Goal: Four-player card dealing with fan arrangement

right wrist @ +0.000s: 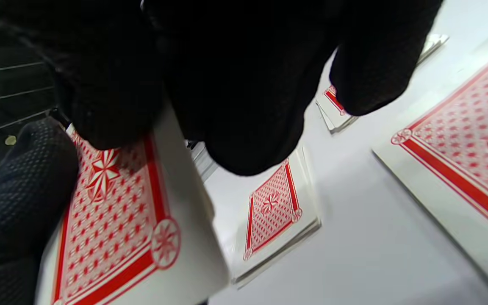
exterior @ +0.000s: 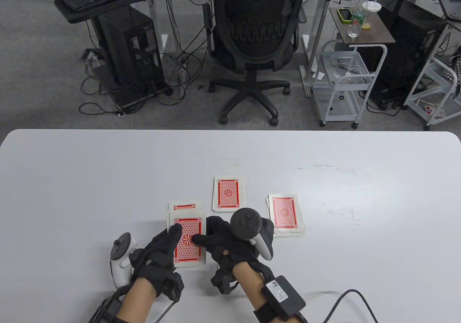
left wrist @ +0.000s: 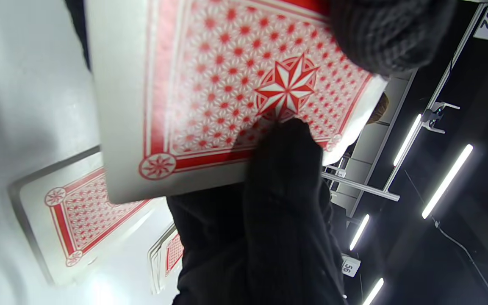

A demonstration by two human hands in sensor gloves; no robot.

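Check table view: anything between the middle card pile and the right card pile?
Nothing: only bare table between the middle pile and the right pile, seen in the table view.

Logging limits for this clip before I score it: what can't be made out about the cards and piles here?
- Faces of all red-backed playing cards: every card lies back up, in all views.
- Pile on the table beyond the held deck: table view, mostly covered by the red-backed deck held in the left hand.
- Card counts in the middle pile and right pile: edges too small.
- Right hand: its grip is unclear in the right wrist view, blurred.
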